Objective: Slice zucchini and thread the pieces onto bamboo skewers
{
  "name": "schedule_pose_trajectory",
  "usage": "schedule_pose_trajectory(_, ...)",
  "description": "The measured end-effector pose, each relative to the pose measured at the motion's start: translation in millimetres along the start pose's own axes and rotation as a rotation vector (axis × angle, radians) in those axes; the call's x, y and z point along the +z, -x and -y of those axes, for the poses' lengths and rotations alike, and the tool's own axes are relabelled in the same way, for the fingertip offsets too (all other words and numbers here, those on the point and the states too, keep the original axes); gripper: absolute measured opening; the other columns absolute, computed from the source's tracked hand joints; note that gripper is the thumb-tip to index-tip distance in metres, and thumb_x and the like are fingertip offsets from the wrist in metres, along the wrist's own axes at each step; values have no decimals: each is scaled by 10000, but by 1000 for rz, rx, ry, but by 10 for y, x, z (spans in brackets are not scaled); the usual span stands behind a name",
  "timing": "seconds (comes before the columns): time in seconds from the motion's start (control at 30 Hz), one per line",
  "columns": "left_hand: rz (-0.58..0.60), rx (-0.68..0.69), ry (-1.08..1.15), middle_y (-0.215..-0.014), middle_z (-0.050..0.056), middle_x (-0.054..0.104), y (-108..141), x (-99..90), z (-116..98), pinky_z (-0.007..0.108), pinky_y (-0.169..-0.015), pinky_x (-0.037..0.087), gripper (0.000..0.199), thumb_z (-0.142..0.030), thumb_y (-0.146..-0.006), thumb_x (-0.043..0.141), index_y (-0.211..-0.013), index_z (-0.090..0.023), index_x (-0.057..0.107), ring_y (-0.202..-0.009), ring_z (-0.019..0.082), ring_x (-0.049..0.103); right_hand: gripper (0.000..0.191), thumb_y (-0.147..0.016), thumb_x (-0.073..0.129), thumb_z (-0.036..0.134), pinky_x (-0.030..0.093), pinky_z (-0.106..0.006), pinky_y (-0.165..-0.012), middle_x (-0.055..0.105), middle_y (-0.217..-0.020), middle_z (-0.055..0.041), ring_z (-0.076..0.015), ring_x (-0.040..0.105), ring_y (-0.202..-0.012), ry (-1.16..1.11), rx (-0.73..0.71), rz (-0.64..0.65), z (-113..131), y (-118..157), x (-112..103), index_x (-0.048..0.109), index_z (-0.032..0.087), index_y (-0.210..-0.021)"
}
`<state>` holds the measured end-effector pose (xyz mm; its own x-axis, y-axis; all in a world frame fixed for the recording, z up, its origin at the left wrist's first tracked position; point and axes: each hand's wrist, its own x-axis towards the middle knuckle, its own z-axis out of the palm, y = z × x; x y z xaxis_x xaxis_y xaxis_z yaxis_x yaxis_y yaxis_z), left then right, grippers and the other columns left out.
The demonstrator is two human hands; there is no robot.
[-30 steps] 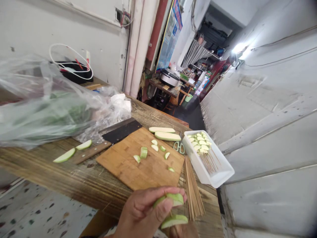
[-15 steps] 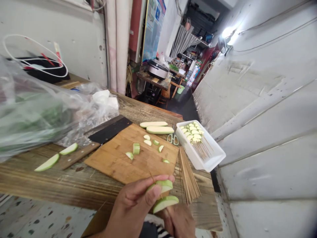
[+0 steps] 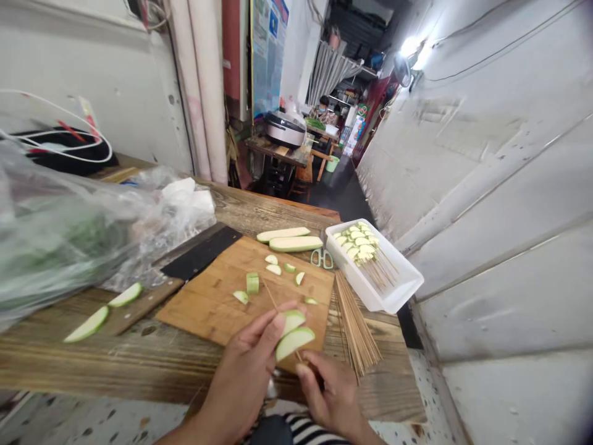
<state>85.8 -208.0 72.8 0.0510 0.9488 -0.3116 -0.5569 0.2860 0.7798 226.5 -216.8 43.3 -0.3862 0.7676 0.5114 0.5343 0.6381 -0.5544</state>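
Note:
Green-edged pale slices [image 3: 295, 343] sit on a thin wooden skewer [image 3: 269, 293] over the near edge of the cutting board [image 3: 208, 301]. Fingers and thumb of my left hand [image 3: 250, 358] pinch the slices from the left. Below them, my right hand [image 3: 331, 389] grips the skewer's lower end between thumb and fingers. Several small cut pieces [image 3: 252, 283] lie on the board. Two long halves [image 3: 296, 243] rest at its far edge, beside green-handled scissors [image 3: 321, 258]. A bundle of bare skewers [image 3: 356, 327] lies to the board's right.
A white tray [image 3: 393, 290] of skewered slices stands at the right. The cleaver [image 3: 199, 253] lies left of the board, near two slices [image 3: 88, 324]. Plastic bags [image 3: 69, 228] fill the table's left side. A wall runs along the right.
The slices and skewer have risen toward the board and tilted. My right hand has come out from beneath the slices and now shows at the skewer's lower end. The view has shifted slightly.

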Motion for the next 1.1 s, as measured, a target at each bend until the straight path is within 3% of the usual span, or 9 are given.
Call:
schedule_pose_trajectory(0.13, 10, 85, -176, -1266, 100, 575, -169, -210, -21, 374, -975, 423, 535, -537, -832, 436, -1230, -197, 550, -1166, 235, 528, 244, -918, 424, 213, 450, -183, -543, 639, -649, -23, -127, 603, -571, -160, 233, 23, -159, 81, 73, 650, 164, -841)
schedule_pose_trajectory(0.27, -343, 422, -708, -1335, 97, 513, -417, -739, -84, 409, -1041, 340, 562, -480, -800, 520, -1286, -201, 481, -1223, 240, 473, 220, -908, 483, 263, 482, -194, -632, 684, -747, -43, -156, 649, -691, -201, 410, -58, -376, 266, 116, 679, 165, -905)
schedule_pose_trajectory(0.3, -361, 472, -858, -1298, 99, 548, -486, -878, -95, 420, -1032, 350, 543, -479, -786, 534, -1251, -200, 517, -1193, 251, 500, 231, -907, 485, 278, 475, -193, -607, 674, -713, -38, -153, 639, -657, -196, 433, -53, -419, 313, 122, 683, 161, -893)
schedule_pose_trajectory(0.43, -190, 555, -1278, -1302, 113, 540, -785, -1224, -51, 430, -1062, 309, 507, -433, -794, 504, -1229, -174, 533, -1233, 266, 457, 285, -915, 468, 323, 424, -191, -522, 627, -631, -23, -137, 579, -560, -187, 474, -18, -498, 447, 155, 682, 153, -833)
schedule_pose_trajectory(0.57, -73, 572, -1544, -1423, 177, 376, -1098, -1232, 50, 471, -1075, 262, 633, -369, -747, 561, -1312, -121, 421, -1330, 293, 307, 299, -920, 455, 325, 403, -195, -516, 611, -605, -18, -135, 563, -543, -183, 477, 0, -510, 509, 206, 662, 152, -792)
schedule_pose_trajectory(0.67, -37, 496, -1711, -1424, 193, 365, -1288, -1201, 52, 509, -1069, 224, 666, -338, -716, 600, -1314, -117, 408, -1340, 318, 276, 273, -916, 461, 312, 416, -194, -544, 652, -658, -31, -144, 600, -587, -195, 444, -10, -523, 542, 223, 665, 153, -827)
schedule_pose_trajectory(0.87, 59, 451, -1813, -1235, 179, 566, -1470, -1230, -78, 515, -995, 290, 473, -313, -746, 557, -1184, -137, 535, -1165, 330, 490, 276, -919, 442, 294, 418, -191, -552, 663, -670, -34, -143, 611, -596, -188, 461, -2, -528, 608, 230, 660, 152, -827)
schedule_pose_trajectory(1.1, 163, 502, -1827, -1105, 122, 625, -1478, -1215, -145, 403, -936, 381, 408, -322, -772, 508, -1140, -165, 586, -1064, 267, 544, 307, -916, 414, 303, 407, -200, -554, 658, -664, -43, -148, 602, -594, -194, 482, 17, -539, 650, 259, 657, 149, -806)
